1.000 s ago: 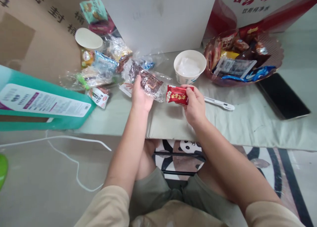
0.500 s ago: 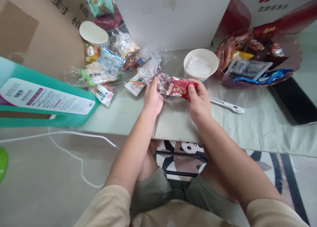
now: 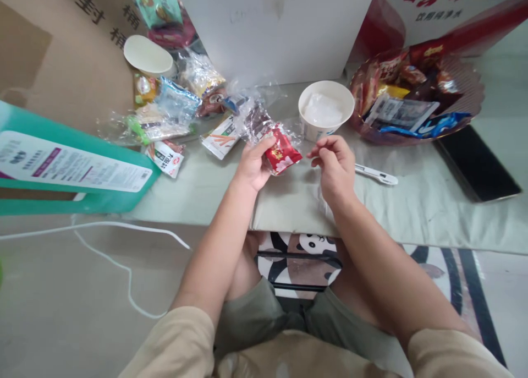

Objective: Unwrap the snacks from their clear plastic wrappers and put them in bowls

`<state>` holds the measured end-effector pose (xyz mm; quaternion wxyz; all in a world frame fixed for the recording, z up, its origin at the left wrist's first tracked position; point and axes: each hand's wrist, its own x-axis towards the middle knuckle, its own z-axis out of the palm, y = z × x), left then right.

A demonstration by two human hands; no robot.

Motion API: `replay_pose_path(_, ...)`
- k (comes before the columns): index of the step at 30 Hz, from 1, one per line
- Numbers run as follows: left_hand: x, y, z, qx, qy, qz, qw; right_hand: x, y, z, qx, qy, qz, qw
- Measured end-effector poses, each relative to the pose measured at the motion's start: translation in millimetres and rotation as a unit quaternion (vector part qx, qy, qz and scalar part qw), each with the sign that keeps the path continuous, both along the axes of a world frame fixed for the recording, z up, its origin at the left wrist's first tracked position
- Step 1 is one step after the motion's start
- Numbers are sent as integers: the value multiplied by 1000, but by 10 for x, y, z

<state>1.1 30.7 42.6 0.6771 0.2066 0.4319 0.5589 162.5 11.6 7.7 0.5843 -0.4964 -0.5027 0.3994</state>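
Centrally, we see left hand (image 3: pixel 253 168) clamped on red packet (image 3: pixel 282 149), brown-and-clear wrapper (image 3: pixel 256 118) bunched behind, presumably so one grip keeps both. Right hand (image 3: pixel 336 166), right of centre, apart from left, curled; whether holding anything, we cannot tell. Paper cup (image 3: pixel 309 129) just beyond.

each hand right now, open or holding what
Left hand: closed, holding the red packet and the brown packet.
Right hand: fingers curled, nothing visibly held; open or closed unclear.
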Motion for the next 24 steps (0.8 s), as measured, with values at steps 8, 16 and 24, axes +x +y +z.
replay_pose_path(8, -24, -51, 93, -101, -49, -178, 978, 239, 26, -87, 185, -212, 184, 942)
replay_pose_path(16, 125, -84, -18, -54, -3, -107, 993, 181, -61, -55, 203, -186, 225, 935)
replay_pose_path(24, 111, -163, -15, -4, 9, -153, 988, 128, -61, -76, 184, -247, 99, 946)
